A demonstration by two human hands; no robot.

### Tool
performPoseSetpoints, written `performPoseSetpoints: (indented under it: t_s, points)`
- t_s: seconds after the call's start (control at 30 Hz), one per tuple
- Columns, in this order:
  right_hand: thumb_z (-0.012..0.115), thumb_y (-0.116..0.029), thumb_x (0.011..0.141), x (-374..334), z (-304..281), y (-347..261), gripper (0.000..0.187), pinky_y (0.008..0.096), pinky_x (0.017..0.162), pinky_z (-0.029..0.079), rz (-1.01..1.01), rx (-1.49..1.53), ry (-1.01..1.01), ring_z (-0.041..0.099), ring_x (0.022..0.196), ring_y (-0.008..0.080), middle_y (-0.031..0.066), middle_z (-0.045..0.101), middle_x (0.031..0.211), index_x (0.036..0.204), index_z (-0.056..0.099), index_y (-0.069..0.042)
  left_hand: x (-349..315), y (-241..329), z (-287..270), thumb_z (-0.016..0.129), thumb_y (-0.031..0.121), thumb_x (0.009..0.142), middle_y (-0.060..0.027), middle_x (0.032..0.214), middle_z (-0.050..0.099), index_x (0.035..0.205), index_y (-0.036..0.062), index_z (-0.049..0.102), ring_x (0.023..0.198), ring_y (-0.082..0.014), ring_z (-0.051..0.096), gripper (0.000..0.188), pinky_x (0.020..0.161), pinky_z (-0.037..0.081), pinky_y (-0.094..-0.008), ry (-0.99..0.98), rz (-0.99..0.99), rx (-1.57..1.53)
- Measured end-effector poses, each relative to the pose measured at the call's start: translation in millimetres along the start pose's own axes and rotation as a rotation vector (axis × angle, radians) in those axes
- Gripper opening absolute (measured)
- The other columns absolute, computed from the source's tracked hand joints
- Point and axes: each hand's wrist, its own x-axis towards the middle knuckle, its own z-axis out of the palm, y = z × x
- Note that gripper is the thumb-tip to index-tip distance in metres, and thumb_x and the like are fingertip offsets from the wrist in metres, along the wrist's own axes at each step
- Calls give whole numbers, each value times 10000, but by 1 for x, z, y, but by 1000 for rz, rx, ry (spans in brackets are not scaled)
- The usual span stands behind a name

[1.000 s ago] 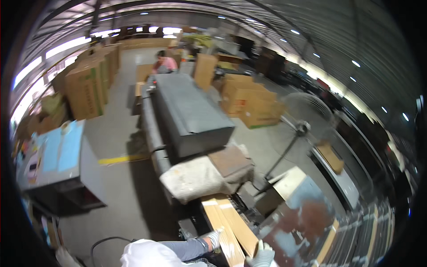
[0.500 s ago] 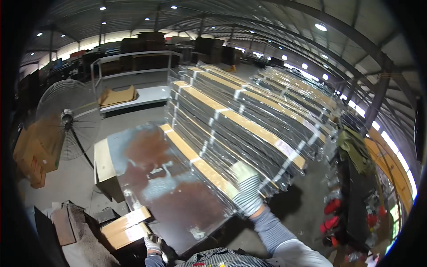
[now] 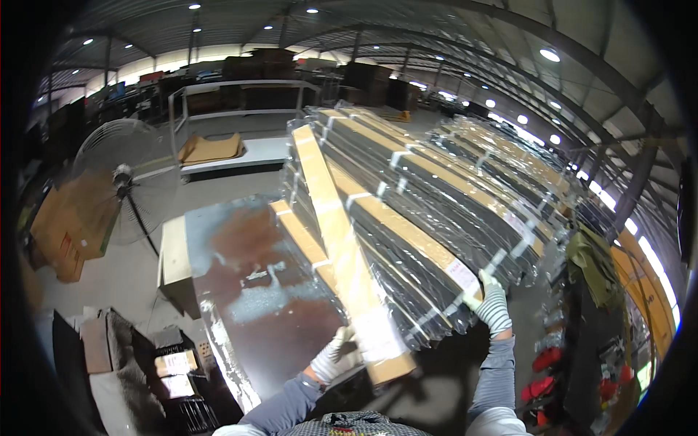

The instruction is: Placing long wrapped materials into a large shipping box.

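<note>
Both my hands wear pale striped gloves. My left hand (image 3: pixel 338 357) is closed at the left edge of a long, narrow, plastic-wrapped cardboard-edged package (image 3: pixel 336 240), near its lower end. That package slants across the front of a stack of similar wrapped packages (image 3: pixel 425 192), dark with tan cardboard edges and white bands. At the near right end of the stack, my right hand (image 3: pixel 493 304) grips the corner of a wrapped package beside a white label (image 3: pixel 463 276). Left of the slanted package lies a worn brown and grey tabletop (image 3: pixel 273 349).
A large floor fan (image 3: pixel 123 178) and brown cartons (image 3: pixel 69 225) stand at left. Behind is a white-railed trolley (image 3: pixel 265 152) carrying flat cardboard. Short labelled cardboard pieces (image 3: pixel 177 374) lie low left. Green cloth (image 3: pixel 592 265) and red items (image 3: pixel 539 385) line the right.
My left hand has moved right, from the small cardboard pieces to the long package, which now slants across the stack. My right hand has shifted right and up to the stack's end. The view has shifted.
</note>
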Motion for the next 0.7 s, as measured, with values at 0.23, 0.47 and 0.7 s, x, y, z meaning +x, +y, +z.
performPoseSetpoints:
  t_s: [0.23,0.47,0.7]
  points:
    - [821,-337,567,-32,9,-131,785,508,786,464,-147,197,-256,555,902,402,231,568,965,1211,548,21,-14,-8,-98,725,274,907,-94,1088,702,1254,53,586,957,-242,702,434,878,579,-420,414,186,-26]
    - [867,-376,567,-171,207,-174,1186,495,996,435,-66,187,-597,497,1154,436,286,474,1280,1503,270,40,-74,-61,-220,743,259,890,-112,1078,700,1242,57,624,972,-296,681,423,855,555,-455,975,164,205]
    - [873,-505,572,-288,234,-109,1295,445,971,472,-128,-147,-1083,549,1157,343,206,516,1231,1543,166,-18,-133,-113,-171,778,493,818,-117,1494,478,1447,97,490,1352,-266,427,797,1106,335,-439,750,-544,457]
